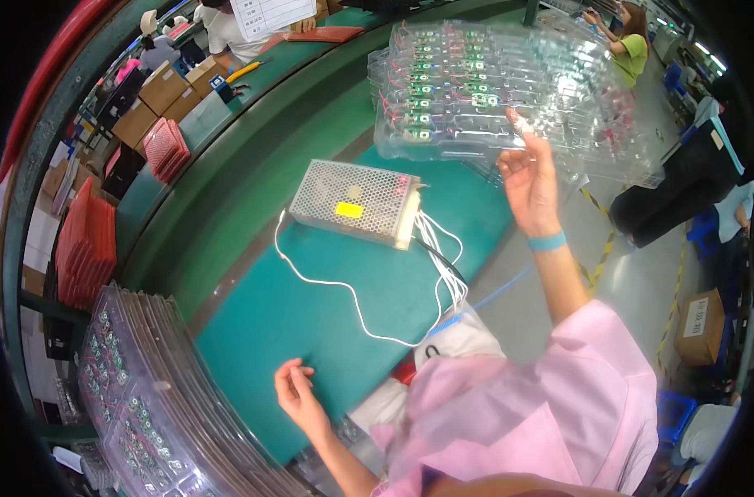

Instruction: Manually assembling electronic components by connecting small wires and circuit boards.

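Fingers of my right hand appear pinched at the near edge of a clear plastic tray, though from here I cannot confirm the grip through the overlapping sheets. My left hand is loosely curled, with nothing in it that I can see, over the near side of the green work surface. The tray sits up and to the right, past the perforated metal box and its white cables, carrying rows of small green circuit boards. Farther left stands a tall stack of trays. I judge the step in hand to be tray handling; the next move would call for a level, steady hold so no board slips.
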The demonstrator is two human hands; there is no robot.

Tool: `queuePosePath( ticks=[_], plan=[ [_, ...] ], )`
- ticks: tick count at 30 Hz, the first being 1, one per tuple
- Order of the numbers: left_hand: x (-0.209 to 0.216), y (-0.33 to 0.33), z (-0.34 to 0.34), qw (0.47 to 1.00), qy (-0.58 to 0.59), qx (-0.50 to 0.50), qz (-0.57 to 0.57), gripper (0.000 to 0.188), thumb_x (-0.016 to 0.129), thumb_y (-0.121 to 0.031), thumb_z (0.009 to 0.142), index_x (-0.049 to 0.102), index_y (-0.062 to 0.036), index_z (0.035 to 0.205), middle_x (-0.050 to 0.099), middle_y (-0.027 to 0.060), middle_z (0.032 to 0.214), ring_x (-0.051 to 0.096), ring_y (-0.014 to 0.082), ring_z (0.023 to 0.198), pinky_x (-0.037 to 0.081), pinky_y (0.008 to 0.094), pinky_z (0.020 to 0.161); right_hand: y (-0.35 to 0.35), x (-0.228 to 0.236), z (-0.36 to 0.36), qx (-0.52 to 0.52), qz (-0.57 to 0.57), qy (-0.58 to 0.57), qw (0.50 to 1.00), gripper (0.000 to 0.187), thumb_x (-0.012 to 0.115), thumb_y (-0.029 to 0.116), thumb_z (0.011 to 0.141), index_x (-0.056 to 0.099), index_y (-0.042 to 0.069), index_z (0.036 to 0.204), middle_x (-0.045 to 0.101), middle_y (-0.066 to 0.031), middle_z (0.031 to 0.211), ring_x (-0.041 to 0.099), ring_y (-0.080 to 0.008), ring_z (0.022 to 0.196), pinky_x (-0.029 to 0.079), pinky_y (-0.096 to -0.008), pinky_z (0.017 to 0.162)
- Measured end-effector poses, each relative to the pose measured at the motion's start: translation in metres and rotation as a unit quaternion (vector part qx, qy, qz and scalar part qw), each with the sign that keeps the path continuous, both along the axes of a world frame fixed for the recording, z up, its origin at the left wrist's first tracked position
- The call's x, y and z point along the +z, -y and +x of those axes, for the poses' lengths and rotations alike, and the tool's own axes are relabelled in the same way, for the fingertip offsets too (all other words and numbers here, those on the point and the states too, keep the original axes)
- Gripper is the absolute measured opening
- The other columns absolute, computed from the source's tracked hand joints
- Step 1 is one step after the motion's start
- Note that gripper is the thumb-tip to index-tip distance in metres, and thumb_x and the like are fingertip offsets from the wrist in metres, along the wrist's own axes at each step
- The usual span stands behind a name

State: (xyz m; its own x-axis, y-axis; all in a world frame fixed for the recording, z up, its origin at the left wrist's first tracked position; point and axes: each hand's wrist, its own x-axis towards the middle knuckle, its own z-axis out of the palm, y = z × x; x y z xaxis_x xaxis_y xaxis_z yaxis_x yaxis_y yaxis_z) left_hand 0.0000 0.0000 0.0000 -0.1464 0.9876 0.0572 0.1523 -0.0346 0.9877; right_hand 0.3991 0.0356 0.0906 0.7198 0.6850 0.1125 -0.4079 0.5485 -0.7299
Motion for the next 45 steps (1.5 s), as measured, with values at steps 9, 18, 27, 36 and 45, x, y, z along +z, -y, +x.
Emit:
queuePosePath(
  ticks=[9,18,27,36,45],
  plan=[
    [0.016,0.01,0.003,0.998,0.059,-0.036,-0.007,0.02,0.046,-0.019,0.097,0.057,-0.0029,0.103,0.06,0.0053,0.088,0.054,0.0111,0.076,0.039,0.0216,0.067,0.023,0.034,-0.045,0.137,0.045,0.092,0.985,0.021,0.052,0.021,0.086,0.061,0.003,0.095,0.046,-0.0104,0.135,0.057,-0.0116,0.065,0.04,-0.0219,0.058],
    [0.051,0.009,-0.002,0.947,0.298,-0.078,0.089,0.047,0.04,-0.033,0.098,0.039,0.0011,0.131,0.054,0.0126,0.115,0.055,0.0215,0.1,0.044,0.0309,0.079,0.022,0.0,-0.134,0.402,0.01,0.003,0.916,0.027,0.05,0.019,0.086,0.062,-0.001,0.1,0.046,-0.0118,0.135,0.057,-0.0106,0.059,0.039,-0.0208,0.048],
    [0.036,0.039,-0.024,0.996,0.052,0.07,0.016,0.049,0.047,-0.027,0.096,0.035,-0.0036,0.137,0.043,0.0159,0.133,0.047,0.0244,0.117,0.038,0.0342,0.094,0.007,0.014,-0.164,0.449,-0.123,0.117,0.877,0.031,0.051,0.016,0.086,0.061,-0.002,0.109,0.063,-0.0103,0.099,0.057,-0.0099,0.053,0.037,-0.019,0.043],
    [0.004,0.022,-0.026,0.993,-0.071,0.072,0.053,0.056,0.05,-0.025,0.094,0.029,-0.0045,0.141,0.038,0.0184,0.138,0.039,0.0273,0.125,0.033,0.0367,0.101,-0.029,0.066,-0.192,0.287,-0.096,0.467,0.831,0.036,0.057,0.019,0.086,0.057,0.002,0.119,0.051,0.002,0.062,0.047,-0.0068,0.051,0.034,-0.018,0.046],
    [-0.019,-0.019,-0.044,0.986,-0.092,0.12,0.075,0.06,0.045,-0.03,0.096,0.02,-0.005,0.145,0.032,0.02,0.142,0.035,0.0317,0.127,0.03,0.0395,0.104,-0.023,0.049,-0.242,0.259,-0.071,0.573,0.774,0.046,0.06,0.023,0.085,0.05,0.002,0.126,0.046,0.0021,0.055,0.043,-0.0089,0.046,0.032,-0.0228,0.042]
  ],
)
